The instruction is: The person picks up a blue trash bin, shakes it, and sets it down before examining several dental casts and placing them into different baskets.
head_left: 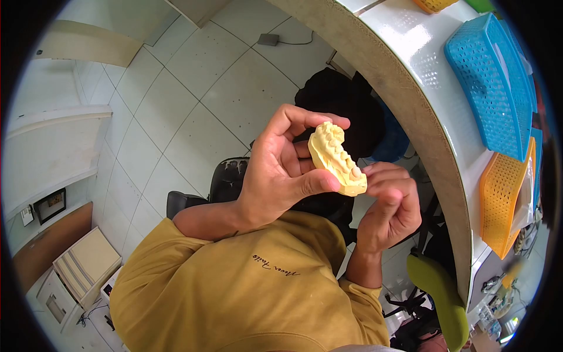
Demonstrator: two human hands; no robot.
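Note:
A pale yellow dental cast (337, 159) with a curved row of teeth hangs in the air above my lap. My left hand (287, 161) is closed on it, index finger over its upper end and thumb against its lower side. Close to the right end of the cast is my right hand (387, 205), its fingers curled and pressed together. The fingertips meet the edge of the cast or lie just behind it; whether they pinch anything small is hidden.
A curved white worktop (434, 88) runs along the right, with a blue basket (489, 88) and an orange basket (501, 196). A black chair (229, 182) is beneath me; a green chair (437, 293) stands lower right. Cardboard-coloured boxes (88, 264) are at the lower left.

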